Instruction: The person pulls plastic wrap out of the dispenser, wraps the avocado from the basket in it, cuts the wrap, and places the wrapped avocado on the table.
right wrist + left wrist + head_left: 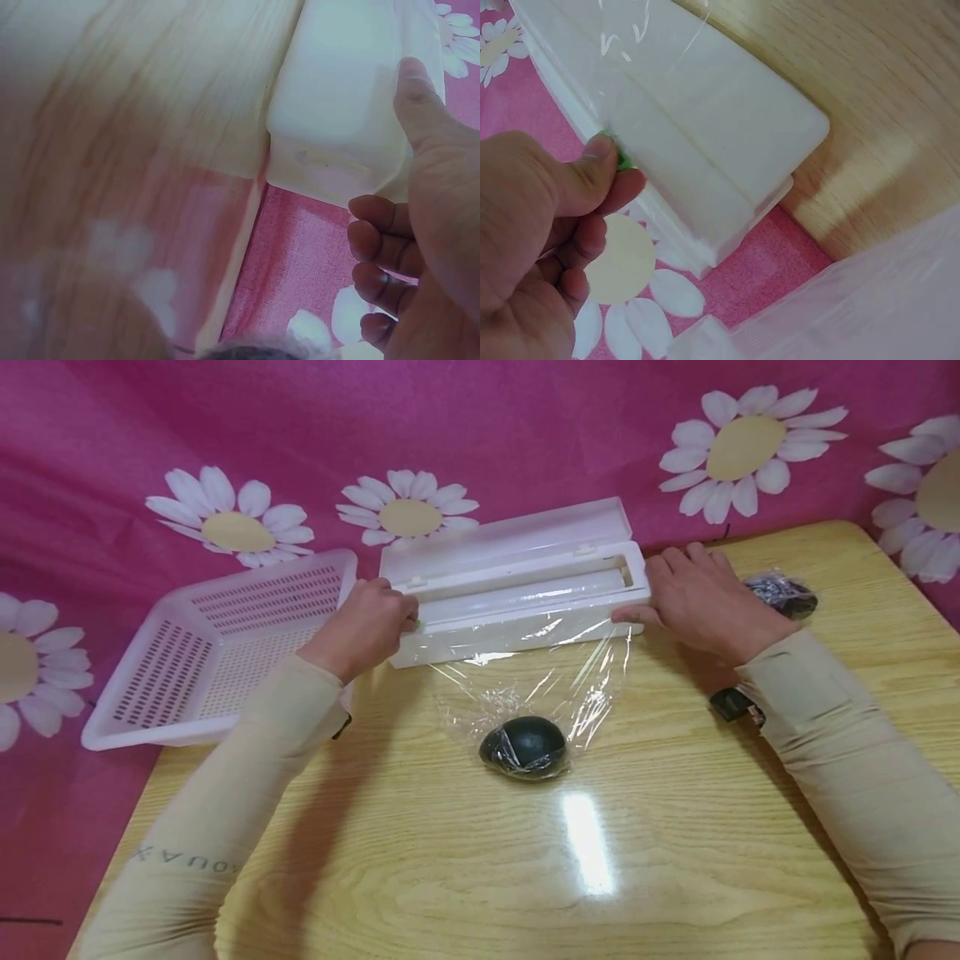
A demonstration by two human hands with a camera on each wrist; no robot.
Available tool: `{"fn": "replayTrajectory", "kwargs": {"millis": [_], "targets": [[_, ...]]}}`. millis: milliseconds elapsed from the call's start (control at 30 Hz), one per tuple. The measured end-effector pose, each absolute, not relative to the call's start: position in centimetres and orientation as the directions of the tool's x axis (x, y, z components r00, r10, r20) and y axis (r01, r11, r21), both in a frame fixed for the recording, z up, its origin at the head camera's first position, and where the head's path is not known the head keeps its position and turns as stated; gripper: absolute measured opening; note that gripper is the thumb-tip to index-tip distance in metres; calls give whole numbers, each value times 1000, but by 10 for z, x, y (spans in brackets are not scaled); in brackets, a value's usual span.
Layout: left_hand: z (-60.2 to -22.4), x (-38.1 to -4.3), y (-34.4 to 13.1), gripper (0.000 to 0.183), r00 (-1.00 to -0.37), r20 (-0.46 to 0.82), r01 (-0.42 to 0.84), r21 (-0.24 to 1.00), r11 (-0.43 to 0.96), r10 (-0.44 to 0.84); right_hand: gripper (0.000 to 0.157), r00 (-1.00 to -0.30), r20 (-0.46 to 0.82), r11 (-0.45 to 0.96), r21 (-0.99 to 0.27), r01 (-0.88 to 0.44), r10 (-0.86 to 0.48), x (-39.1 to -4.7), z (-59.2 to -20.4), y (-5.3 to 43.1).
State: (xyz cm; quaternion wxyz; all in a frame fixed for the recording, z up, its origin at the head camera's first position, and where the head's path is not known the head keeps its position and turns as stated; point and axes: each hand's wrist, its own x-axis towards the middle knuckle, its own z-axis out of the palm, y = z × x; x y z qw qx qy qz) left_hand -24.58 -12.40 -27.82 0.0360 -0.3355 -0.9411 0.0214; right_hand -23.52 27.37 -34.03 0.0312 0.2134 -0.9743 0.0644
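A long white cling film dispenser [517,639] lies at the back of the table, its lid [510,535] raised and a film roll [525,596] inside. A sheet of clear film [525,681] runs from its front edge to a glossy black egg-shaped thing [536,743], partly covered by film. At the dispenser's left end, my left hand [367,631] pinches a small green tab [622,156] between thumb and forefinger, on the front edge. My right hand [697,597] holds the right end, thumb on the front edge and other fingers bent by the end.
A white slotted plastic basket [168,668] stands at the left, close to my left forearm. Beyond my right hand lies another dark film-wrapped thing [783,593]. The wooden table [465,860] meets a pink flowered cloth [525,427] behind.
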Motion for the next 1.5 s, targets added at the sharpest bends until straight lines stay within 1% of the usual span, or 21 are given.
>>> {"fn": "replayTrajectory", "kwargs": {"millis": [333, 467, 600, 700, 767, 933, 1133, 1233, 1333, 1500], "targets": [[-280, -247, -115, 14, -804, 36, 594, 0, 804, 594, 66, -906, 90, 899, -118, -422, -413, -235, -340, 278], [-280, -248, -113, 12, -813, 33, 582, 19, 813, 581, 63, -897, 122, 893, -107, -437, -424, -235, -341, 279], [-280, -248, -108, 13, -817, 32, 576, 9, 817, 576, 60, -890, 149, 890, -96, -446, -431, -235, -341, 281], [-281, -247, -101, 12, -809, 38, 587, 10, 810, 586, 61, -894, 139, 893, -96, -440, -426, -235, -341, 280], [-281, -246, -94, 11, -792, 37, 609, 4, 793, 609, 63, -897, 124, 894, -99, -437, -424, -235, -341, 278], [-279, -245, -73, 11, -747, 22, 663, -40, 747, 664, 67, -899, 100, 893, -114, -436, -426, -235, -341, 273], [-275, -247, -61, 12, -748, 12, 662, -63, 747, 664, 65, -900, 98, 895, -108, -433, -424, -235, -339, 273], [-274, -248, -55, 12, -734, 17, 675, -84, 733, 679, 65, -900, 96, 894, -115, -433, -424, -235, -339, 273], [-273, -248, -49, 11, -720, 16, 686, -132, 715, 694, 63, -898, 101, 891, -117, -439, -429, -233, -340, 273], [-269, -249, -39, 13, -704, 14, 685, -252, 684, 710, 60, -895, 107, 890, -111, -443, -432, -232, -340, 274]]}}
